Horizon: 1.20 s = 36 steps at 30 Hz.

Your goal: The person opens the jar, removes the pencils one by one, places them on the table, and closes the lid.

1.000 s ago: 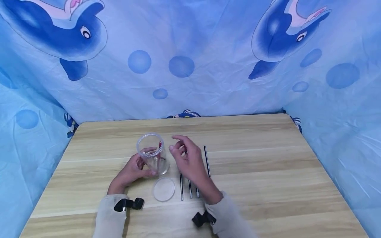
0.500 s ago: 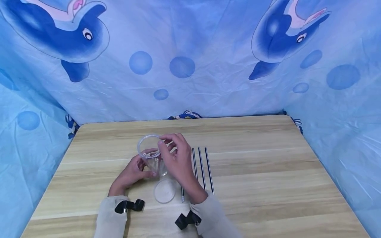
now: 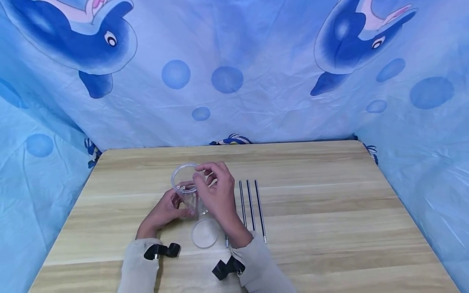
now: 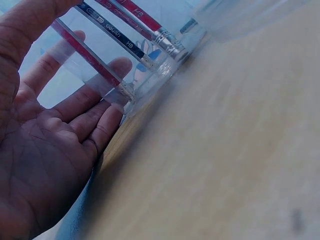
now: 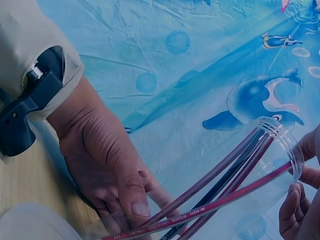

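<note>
My left hand (image 3: 165,211) holds a clear jar (image 3: 189,199) low on its side, thumb at the front and fingers behind. Inside stand several pencils, red ones and a black pencil (image 4: 115,34), with their ferrules at the jar's bottom in the left wrist view. At the mouth is my right hand (image 3: 218,189), thumb and forefinger pinching the upper end of a red pencil (image 5: 225,200) that leans against the rim. A round clear lid (image 3: 204,233) lies on the table just in front of the jar.
Several dark pencils (image 3: 250,205) lie side by side to the right of the jar, one mostly hidden under my right forearm. The wooden table (image 3: 329,211) ends at a blue dolphin-print curtain (image 3: 271,110) behind and at both sides.
My right hand has moved left from above the dark pencils to the jar's mouth, with thumb and forefinger coming onto the red pencil's end. The left hand stays around the jar.
</note>
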### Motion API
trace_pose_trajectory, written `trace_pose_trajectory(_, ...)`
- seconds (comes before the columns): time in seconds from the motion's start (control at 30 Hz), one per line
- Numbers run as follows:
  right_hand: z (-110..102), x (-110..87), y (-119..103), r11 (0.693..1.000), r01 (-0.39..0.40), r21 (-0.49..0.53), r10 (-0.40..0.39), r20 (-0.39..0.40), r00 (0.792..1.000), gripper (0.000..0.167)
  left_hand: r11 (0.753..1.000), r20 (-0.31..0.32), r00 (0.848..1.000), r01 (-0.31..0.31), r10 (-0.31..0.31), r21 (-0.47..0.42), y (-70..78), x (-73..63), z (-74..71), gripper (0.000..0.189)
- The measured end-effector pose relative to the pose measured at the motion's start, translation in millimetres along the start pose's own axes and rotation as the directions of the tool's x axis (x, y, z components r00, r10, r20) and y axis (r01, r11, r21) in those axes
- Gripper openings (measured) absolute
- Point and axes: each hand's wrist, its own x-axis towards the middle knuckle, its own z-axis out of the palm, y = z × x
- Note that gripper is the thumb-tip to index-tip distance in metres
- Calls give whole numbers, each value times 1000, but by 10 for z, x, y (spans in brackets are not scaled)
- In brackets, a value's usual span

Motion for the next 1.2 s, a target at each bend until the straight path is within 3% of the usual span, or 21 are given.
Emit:
trace_pose_trajectory(0.23,45,-15,19,983,97,-153,-98,-1,995,10,998,-10,998,61,-61,-11,51,25,22,84)
trace_pose_trajectory(0.43,78,-35,22,960,148,-236,-155,-12,988,17,998,3,998,58,-58,-37,60,31,32,88)
trace_pose_trajectory(0.73,64,-25,27,969,181,-168,-181,15,983,21,998,-8,998,65,-65,-18,50,15,17,88)
trace_pose_trajectory(0.9,27,2,43,972,215,-92,-216,-11,976,22,999,-10,999,43,-43,-22,45,1,11,82)
trace_pose_trajectory(1.2,-53,55,30,978,208,-1,-208,-25,978,18,1000,-5,1000,20,-20,-21,20,8,-1,80)
